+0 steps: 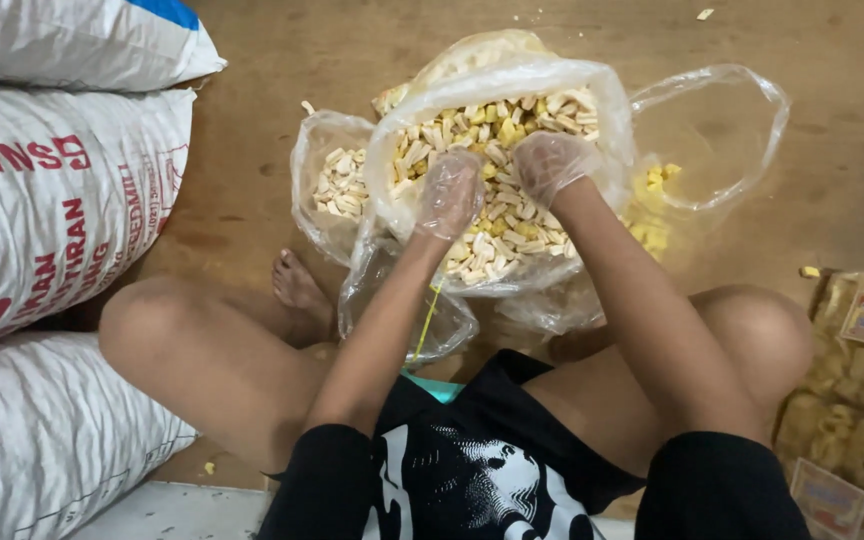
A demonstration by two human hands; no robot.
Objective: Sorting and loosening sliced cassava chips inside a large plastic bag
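Gloved hands in snack bag

Left hand [449, 193] and right hand [552, 165], in thin clear gloves, rest in pale yellow stick-shaped snacks [497, 215] inside large clear plastic bag [512, 80] on brown floor [272, 60]; fingers curled, buried among sticks; grip cannot be told

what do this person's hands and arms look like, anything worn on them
Both the left hand and the right hand are covered by thin, loose, see-through plastic gloves that crinkle and end about the wrists. The forearms are bare. Short black sleeves cover the upper arms, part of a black shirt with a white print on its front. No watch, ring or band shows.
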